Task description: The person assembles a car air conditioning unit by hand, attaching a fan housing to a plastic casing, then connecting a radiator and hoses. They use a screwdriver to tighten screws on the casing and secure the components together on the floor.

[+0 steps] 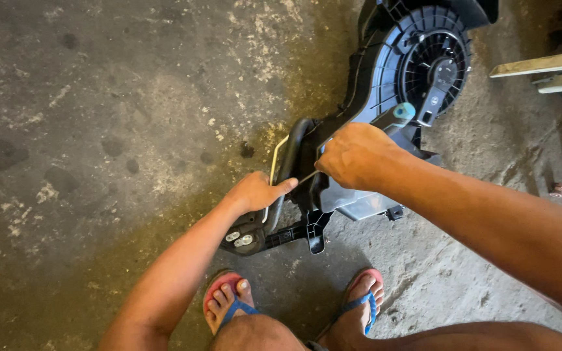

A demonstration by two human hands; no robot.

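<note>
right hand (358,158): fist closed round a screwdriver (385,127) with a pale blue handle end; its thin shaft runs down-left from under the fist, tip set against the near end of the housing, beside the left thumb.

left hand (255,193): fingers curled over the near-left edge of the housing, thumb stretched toward the shaft tip, bracing the part.

black plastic blower housing (385,71): lies on the concrete floor (99,130), centre to far right; round ribbed fan cage at the far end, a curved duct mouth and bracket with two pale clips at the near end.

progress, as judged: housing looks closed and in one piece; no loose screws or removed panels visible, so work at the near fastening appears under way, not finished.

containers: none apart from the housing shell; its inside is hidden.

surroundings: two feet in red-and-blue sandals near; pale boards far right.
</note>
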